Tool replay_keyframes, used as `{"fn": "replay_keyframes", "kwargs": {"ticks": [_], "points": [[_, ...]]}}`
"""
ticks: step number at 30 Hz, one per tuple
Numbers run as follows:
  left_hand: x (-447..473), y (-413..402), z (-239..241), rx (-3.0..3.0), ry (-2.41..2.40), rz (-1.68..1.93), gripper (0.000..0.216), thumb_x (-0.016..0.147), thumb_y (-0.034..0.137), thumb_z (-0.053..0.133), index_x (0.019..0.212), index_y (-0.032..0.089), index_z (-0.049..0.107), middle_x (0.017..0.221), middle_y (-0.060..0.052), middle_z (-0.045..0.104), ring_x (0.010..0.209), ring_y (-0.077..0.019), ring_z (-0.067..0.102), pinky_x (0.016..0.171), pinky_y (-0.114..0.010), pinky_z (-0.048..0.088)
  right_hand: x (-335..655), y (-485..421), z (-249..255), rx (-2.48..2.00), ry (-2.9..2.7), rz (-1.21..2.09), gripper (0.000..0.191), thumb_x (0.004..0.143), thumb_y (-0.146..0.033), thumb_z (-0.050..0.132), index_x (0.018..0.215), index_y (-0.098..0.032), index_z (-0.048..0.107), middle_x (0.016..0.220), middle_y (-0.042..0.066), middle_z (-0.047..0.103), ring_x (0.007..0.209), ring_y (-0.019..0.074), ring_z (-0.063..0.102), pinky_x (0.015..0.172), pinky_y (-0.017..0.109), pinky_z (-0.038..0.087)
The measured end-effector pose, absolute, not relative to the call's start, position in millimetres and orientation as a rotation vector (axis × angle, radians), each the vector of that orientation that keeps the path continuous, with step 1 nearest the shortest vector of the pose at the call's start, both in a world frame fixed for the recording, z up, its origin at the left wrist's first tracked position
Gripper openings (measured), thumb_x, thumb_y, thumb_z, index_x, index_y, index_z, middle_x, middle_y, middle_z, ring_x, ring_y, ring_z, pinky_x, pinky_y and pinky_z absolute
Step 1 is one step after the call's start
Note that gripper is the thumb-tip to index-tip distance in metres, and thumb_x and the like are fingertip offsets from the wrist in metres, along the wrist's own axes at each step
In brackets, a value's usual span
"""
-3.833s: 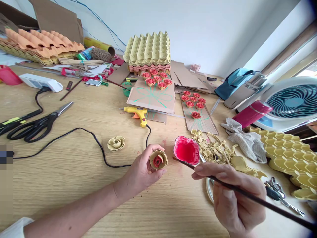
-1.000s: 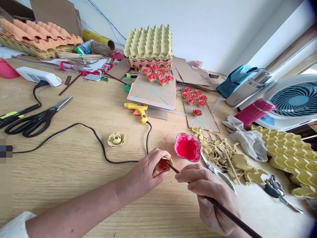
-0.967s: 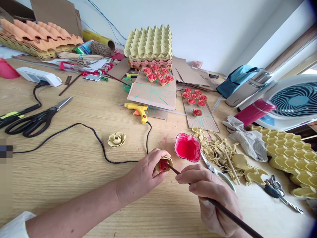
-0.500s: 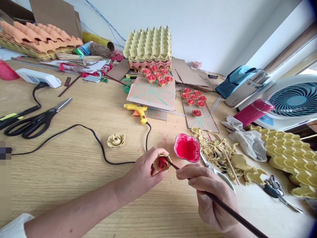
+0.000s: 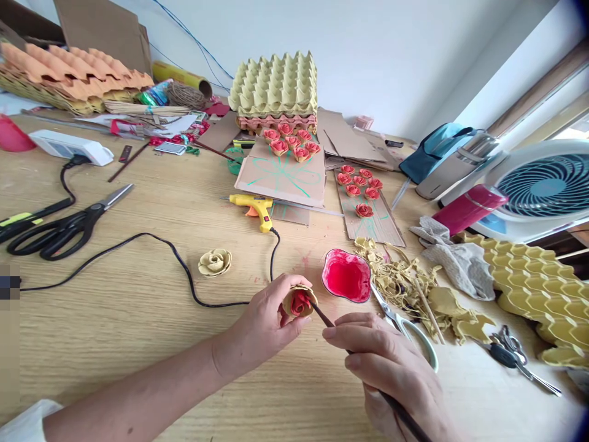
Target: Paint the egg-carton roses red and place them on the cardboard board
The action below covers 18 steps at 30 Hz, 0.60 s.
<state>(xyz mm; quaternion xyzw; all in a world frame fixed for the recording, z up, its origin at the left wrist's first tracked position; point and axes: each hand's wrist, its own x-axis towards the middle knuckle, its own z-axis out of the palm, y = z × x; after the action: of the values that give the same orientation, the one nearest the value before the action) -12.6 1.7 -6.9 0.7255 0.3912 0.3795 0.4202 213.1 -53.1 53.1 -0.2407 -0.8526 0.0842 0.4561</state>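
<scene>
Between the thumb and fingers of my left hand (image 5: pixel 269 319) is a rose (image 5: pixel 301 302) made of egg-carton pulp, its centre painted red and its outer petals still pale yellow. My right hand (image 5: pixel 391 368) is closed around a dark-handled paintbrush (image 5: pixel 324 315), whose tip touches the right side of the red centre. Just beyond stands a small bowl of red paint (image 5: pixel 346 276). An unpainted pulp rose (image 5: pixel 215 262) lies on the table to the left of my left hand.
A yellow glue gun (image 5: pixel 254 209) and its black cord lie ahead. Red roses rest on cardboard pieces (image 5: pixel 280 178). Black scissors (image 5: pixel 73 224) are at left; light-handled scissors (image 5: pixel 416 337), pulp scraps (image 5: pixel 405 282), keys (image 5: pixel 510 356) and egg trays (image 5: pixel 534 288) at right.
The paintbrush handle has swung steeper and my right hand has shifted slightly down and left. More red shows on the petals around the rose's centre. My left hand stays nearly still.
</scene>
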Motion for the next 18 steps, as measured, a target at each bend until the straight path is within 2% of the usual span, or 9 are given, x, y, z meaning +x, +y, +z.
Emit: {"fn": "replay_keyframes", "kwargs": {"ticks": [3, 7, 11, 16, 18], "points": [[-13, 2, -9, 1.760, 0.984, 0.933, 0.036, 0.090, 0.015, 0.066, 0.125, 0.025, 0.064, 0.107, -0.002, 0.081, 0.087, -0.0187, 0.076, 0.077, -0.029, 0.061, 212, -56, 57, -0.606, -2.177, 0.231, 0.023, 0.122, -0.018, 0.040, 0.126, -0.017, 0.063, 0.108, 0.016, 0.087, 0.099, 0.0223, 0.087, 0.091, 0.037, 0.074], [-14, 2, -11, 1.676, 0.992, 0.904, 0.037, 0.088, 0.017, 0.069, 0.124, 0.025, 0.064, 0.107, -0.003, 0.079, 0.084, -0.0180, 0.073, 0.071, -0.028, 0.058, 220, -62, 48, -0.622, -2.077, 0.344, 0.020, 0.122, -0.022, 0.046, 0.128, -0.020, 0.065, 0.117, 0.015, 0.087, 0.100, 0.0219, 0.086, 0.096, 0.043, 0.074], [-15, 4, -10, 1.535, 0.967, 0.870, 0.044, 0.086, 0.022, 0.074, 0.129, 0.025, 0.062, 0.105, -0.003, 0.078, 0.082, -0.0177, 0.070, 0.069, -0.027, 0.055, 228, -58, 41, -0.586, -1.934, 0.318, 0.019, 0.120, -0.030, 0.054, 0.127, -0.022, 0.070, 0.109, 0.011, 0.087, 0.094, 0.0240, 0.087, 0.090, 0.044, 0.075], [-15, 7, -11, 1.485, 0.948, 0.901, 0.042, 0.084, 0.024, 0.080, 0.121, 0.025, 0.061, 0.112, -0.005, 0.076, 0.090, -0.0194, 0.071, 0.074, -0.027, 0.057, 232, -45, 40, -0.823, -1.742, 0.236, 0.019, 0.116, -0.015, 0.052, 0.122, -0.019, 0.070, 0.106, 0.011, 0.085, 0.085, 0.0207, 0.084, 0.074, 0.033, 0.070], [-15, 7, -14, 1.476, 0.956, 0.907, 0.044, 0.084, 0.026, 0.082, 0.123, 0.026, 0.060, 0.114, -0.005, 0.076, 0.093, -0.0204, 0.072, 0.076, -0.028, 0.058, 234, -40, 38, -0.918, -1.789, 0.196, 0.021, 0.114, -0.011, 0.052, 0.122, -0.021, 0.069, 0.105, 0.009, 0.084, 0.085, 0.0195, 0.083, 0.076, 0.032, 0.069]]}}
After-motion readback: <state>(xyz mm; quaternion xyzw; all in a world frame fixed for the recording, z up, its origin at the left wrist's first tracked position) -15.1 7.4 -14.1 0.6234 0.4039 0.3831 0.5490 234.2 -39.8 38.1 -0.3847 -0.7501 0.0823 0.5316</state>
